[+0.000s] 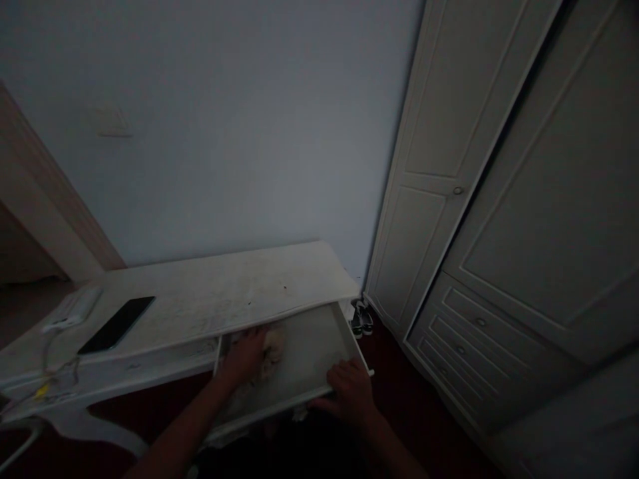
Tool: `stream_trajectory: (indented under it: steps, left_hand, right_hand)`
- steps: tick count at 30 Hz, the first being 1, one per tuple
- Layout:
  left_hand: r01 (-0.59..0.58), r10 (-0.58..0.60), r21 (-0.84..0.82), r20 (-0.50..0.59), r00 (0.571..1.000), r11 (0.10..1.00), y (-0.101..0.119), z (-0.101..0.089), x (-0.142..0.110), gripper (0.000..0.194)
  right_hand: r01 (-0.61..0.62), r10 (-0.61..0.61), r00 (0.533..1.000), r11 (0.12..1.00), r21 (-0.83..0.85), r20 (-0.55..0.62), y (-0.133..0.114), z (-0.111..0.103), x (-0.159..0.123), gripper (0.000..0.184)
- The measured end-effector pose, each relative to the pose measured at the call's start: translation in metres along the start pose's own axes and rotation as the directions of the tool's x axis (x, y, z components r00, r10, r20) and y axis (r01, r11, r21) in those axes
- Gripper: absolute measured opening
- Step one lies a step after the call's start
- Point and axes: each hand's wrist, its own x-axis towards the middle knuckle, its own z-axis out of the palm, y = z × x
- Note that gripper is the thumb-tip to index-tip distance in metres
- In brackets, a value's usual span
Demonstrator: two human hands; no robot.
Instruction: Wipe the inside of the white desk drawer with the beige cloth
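A white drawer point(309, 346) stands pulled out from under the white desk top. My left hand point(248, 354) reaches into its left side, fingers closed on a pale, crumpled cloth point(273, 344) that rests on the drawer's bottom. My right hand point(348, 386) grips the drawer's front panel near its right corner, fingers over the top edge and thumb on the outer side. The light is dim, so the cloth's folds and the left fingertips are hard to make out.
A dark phone point(118, 324) and a white power strip point(74, 307) with cables lie on the desk point(219, 286). To the right stands a white wardrobe point(434, 233) with small drawers. Shoes point(361, 318) sit on the dark red floor beyond the desk's right end.
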Motion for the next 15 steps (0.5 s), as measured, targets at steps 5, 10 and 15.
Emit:
stream_trajectory:
  steps: [5,10,15]
  left_hand:
    - [-0.038,0.035,-0.029,-0.08,0.996,0.999,0.041,0.0,0.037,0.055]
    - [-0.317,0.311,-0.105,-0.064,0.948,0.943,0.114,0.016,0.045,0.067]
    - [-0.562,0.586,-0.243,0.036,0.81,0.791,0.131,0.038,0.021,0.075]
  right_hand:
    - [-0.02,0.02,1.0,1.0,0.0,0.017,0.0,0.005,-0.004,0.069]
    - [-0.012,0.012,1.0,1.0,0.005,0.015,0.002,0.012,-0.011,0.07]
    - [-0.041,0.041,0.999,0.999,0.01,-0.014,0.001,0.015,-0.011,0.073]
